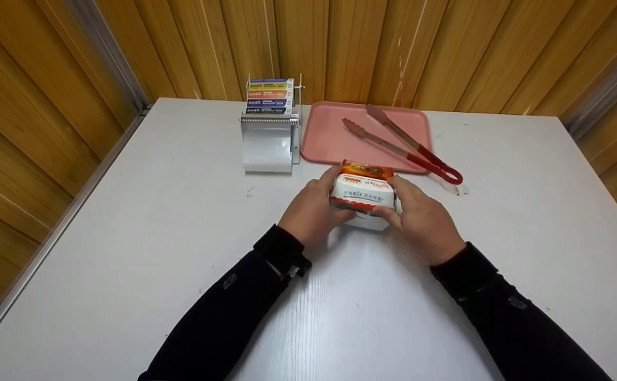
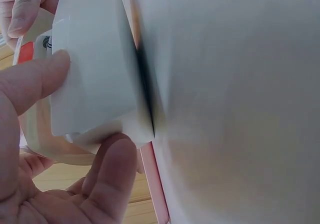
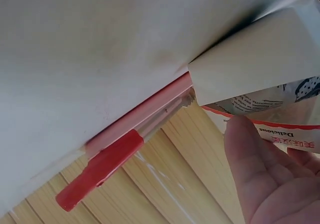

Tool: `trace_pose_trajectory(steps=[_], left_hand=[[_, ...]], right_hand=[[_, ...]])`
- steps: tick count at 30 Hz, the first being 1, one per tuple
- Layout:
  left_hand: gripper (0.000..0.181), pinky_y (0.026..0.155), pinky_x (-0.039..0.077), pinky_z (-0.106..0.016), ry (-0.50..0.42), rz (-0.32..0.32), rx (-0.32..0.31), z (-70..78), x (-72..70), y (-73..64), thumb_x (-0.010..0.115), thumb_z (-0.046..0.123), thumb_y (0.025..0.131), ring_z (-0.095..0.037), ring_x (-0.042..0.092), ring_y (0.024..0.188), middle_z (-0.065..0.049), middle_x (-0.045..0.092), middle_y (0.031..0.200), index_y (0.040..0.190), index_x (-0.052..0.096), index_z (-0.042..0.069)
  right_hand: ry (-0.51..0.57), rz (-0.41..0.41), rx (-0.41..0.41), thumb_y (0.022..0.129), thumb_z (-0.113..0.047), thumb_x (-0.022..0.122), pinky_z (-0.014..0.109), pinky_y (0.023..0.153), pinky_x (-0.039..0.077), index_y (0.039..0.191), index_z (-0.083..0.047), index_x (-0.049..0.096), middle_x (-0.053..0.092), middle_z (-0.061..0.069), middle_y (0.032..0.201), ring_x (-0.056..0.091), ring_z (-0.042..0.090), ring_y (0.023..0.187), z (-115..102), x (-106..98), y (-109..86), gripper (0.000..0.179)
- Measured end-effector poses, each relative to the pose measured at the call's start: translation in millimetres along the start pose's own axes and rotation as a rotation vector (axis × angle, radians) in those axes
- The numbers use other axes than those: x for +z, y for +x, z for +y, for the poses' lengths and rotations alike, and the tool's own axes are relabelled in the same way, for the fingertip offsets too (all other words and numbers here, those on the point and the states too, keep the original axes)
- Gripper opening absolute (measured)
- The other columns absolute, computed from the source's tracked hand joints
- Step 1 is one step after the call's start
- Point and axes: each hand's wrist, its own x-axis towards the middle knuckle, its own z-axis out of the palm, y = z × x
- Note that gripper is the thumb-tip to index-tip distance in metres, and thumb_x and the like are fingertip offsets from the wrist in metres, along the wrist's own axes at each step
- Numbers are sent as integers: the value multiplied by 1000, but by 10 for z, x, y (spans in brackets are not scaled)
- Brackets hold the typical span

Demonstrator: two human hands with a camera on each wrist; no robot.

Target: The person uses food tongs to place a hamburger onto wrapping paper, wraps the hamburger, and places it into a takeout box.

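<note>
A burger box (image 1: 364,190), white with red and orange print, is held between both hands close over the white table. My left hand (image 1: 312,207) grips its left side, and my right hand (image 1: 426,219) its right side. In the left wrist view, the left thumb (image 2: 37,79) lies against the white face of the box (image 2: 92,59), with curled fingers below it. The right wrist view shows the right thumb (image 3: 247,139) at the red-edged "Delicious" print of the box (image 3: 250,66). The palms hide part of its sides.
Behind the box lies a pink tray (image 1: 321,132). Metal tongs with red handles (image 1: 435,164) rest across it, jaws apart, handle end past its front right corner. Left of the tray stands a metal dispenser (image 1: 269,119) with coloured labels. Wood-panelled walls (image 1: 356,47) border the white table (image 1: 181,211).
</note>
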Motion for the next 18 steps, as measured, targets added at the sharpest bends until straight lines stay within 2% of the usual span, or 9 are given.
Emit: trace_pose_trajectory(steps=[4,6,9,11,12,15,18], left_hand=[[87,103,54,-39,-3,8,26,-13,14,-9,88,35,87,-21,64,115,-8,70,125,159,41,26],[85,102,55,-39,-5,6,30,-11,20,-6,87,34,87,-20,65,113,-8,71,122,158,42,24],[84,101,54,-38,-3,-6,21,3,24,-2,86,34,88,-20,63,113,-9,69,125,159,41,25],[83,101,54,-38,-1,-17,17,18,28,2,85,32,89,-20,62,114,-11,67,128,160,41,25],[83,101,54,-38,3,-22,13,22,30,2,84,30,90,-20,62,115,-11,67,130,160,41,26],[81,100,54,-38,11,-36,-1,27,36,-1,82,23,91,-21,61,114,-13,64,135,160,41,29],[81,98,55,-38,18,-47,-10,25,47,-8,82,20,91,-22,63,112,-15,61,139,160,41,31]], right_hand=[[37,-37,-2,96,-33,77,52,104,56,142,2,48,59,21,142,61,33,125,-34,17,-21,65],[92,-77,54,95,-33,79,53,110,52,146,-2,47,52,21,152,55,34,135,-49,13,-14,69],[163,-151,178,94,-34,80,61,117,44,157,-9,42,34,25,167,42,43,150,-78,-10,14,78],[177,-188,245,95,-34,80,65,119,39,161,-14,39,26,27,170,35,49,153,-93,-26,32,81],[179,-205,270,95,-33,79,66,120,37,163,-15,37,25,28,171,33,50,154,-102,-31,38,82],[192,-237,296,96,-29,79,64,120,38,164,-13,32,30,25,169,42,46,149,-124,-24,47,84],[196,-235,303,96,-23,79,64,122,35,162,-11,32,29,25,169,38,45,151,-140,-6,52,82]])
